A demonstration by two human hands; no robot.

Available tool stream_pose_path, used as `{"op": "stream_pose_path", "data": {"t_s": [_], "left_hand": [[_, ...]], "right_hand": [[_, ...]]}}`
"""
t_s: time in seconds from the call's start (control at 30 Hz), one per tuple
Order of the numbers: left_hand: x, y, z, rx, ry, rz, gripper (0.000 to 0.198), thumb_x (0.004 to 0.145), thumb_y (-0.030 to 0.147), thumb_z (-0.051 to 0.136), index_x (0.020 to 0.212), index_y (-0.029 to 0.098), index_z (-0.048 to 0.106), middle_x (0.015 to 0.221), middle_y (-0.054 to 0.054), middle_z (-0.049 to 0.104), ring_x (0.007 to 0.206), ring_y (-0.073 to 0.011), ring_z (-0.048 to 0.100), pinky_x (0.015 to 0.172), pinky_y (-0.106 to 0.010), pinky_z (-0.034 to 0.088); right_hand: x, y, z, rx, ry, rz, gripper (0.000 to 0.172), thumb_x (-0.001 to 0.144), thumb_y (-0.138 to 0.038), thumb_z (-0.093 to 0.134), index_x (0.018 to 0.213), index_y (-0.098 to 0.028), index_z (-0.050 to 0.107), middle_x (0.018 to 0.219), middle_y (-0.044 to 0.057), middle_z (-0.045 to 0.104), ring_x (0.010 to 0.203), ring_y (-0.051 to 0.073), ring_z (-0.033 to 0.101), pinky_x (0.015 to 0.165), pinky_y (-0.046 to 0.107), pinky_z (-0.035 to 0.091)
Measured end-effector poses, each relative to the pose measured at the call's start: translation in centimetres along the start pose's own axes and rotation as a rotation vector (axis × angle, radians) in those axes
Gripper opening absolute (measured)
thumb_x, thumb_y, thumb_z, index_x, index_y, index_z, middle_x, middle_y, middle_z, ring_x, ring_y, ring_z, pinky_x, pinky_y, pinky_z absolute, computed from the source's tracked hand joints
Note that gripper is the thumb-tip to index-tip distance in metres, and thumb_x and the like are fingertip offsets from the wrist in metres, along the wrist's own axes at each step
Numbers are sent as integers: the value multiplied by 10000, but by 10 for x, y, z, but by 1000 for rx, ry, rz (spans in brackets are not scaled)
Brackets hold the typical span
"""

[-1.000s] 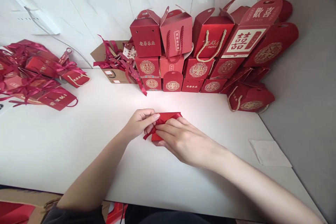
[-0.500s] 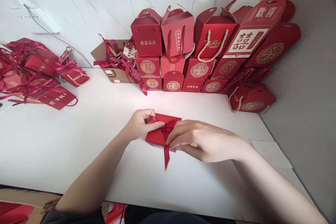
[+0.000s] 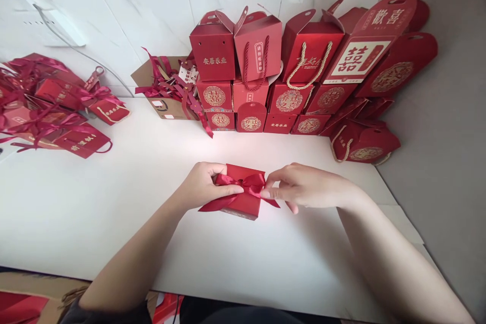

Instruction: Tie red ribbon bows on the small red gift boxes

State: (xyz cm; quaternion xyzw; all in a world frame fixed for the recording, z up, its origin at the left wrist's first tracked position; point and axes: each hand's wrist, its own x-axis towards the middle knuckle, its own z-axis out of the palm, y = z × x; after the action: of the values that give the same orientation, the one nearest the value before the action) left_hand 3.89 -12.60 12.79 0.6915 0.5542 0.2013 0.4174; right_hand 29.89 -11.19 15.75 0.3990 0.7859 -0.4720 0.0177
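A red gift box (image 3: 243, 206) lies on the white table in front of me. Across its top sits a dark red satin ribbon (image 3: 253, 182) formed into a bow, with one tail hanging to the left and another to the right. My left hand (image 3: 203, 182) pinches the bow's left loop, its thumb reaching to the knot. On the other side, my right hand (image 3: 299, 186) has thumb and forefinger closed on the bow's right loop, while its other fingers curl loosely.
Several red boxes (image 3: 250, 121) stand stacked against the tiled wall. Left of them is a brown carton (image 3: 170, 110) holding ribbons. Ribbon-tied boxes (image 3: 81, 140) are heaped at the far left. A grey wall (image 3: 451, 136) borders the table's right side.
My right hand has moved right, off the box top, to the bow's right side. Both loops now show, spread out, and the tails lie to either side instead of one hanging in front.
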Motion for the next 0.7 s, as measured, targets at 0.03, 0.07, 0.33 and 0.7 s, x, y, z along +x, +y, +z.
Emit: {"op": "stream_pose_path", "data": {"t_s": [0.03, 0.07, 0.33, 0.7], "left_hand": [[0, 0, 0, 16, -6, -3, 475, 663, 512, 744, 581, 156, 440, 579, 46, 438, 552, -85, 417, 499, -203, 329], [0, 0, -1, 23, -18, -11, 480, 650, 520, 751, 582, 156, 445, 576, 46, 443, 553, -88, 423, 499, -204, 332], [0, 0, 1, -26, -113, -37, 396, 665, 505, 749, 696, 150, 577, 667, 1, 587, 634, -139, 547, 557, -235, 413], [1, -4, -9, -178, -287, -20, 395, 658, 415, 790, 648, 159, 489, 595, 43, 480, 536, -81, 418, 494, -210, 323]], "right_hand": [[3, 2, 1, 15, -41, -8, 334, 871, -501, 543, 808, -188, 644, 540, -17, 628, 506, 116, 501, 498, 226, 350], [6, 4, 2, 26, -63, -18, 319, 854, -489, 567, 793, -183, 636, 549, -17, 626, 499, 111, 484, 490, 225, 343], [13, 11, 3, 33, -214, -70, 202, 813, -337, 599, 693, -173, 607, 535, -17, 597, 501, 106, 499, 491, 221, 348], [6, 10, -6, 271, 134, -19, 334, 926, -474, 459, 1036, -184, 584, 562, -7, 651, 391, 88, 428, 416, 213, 362]]}}
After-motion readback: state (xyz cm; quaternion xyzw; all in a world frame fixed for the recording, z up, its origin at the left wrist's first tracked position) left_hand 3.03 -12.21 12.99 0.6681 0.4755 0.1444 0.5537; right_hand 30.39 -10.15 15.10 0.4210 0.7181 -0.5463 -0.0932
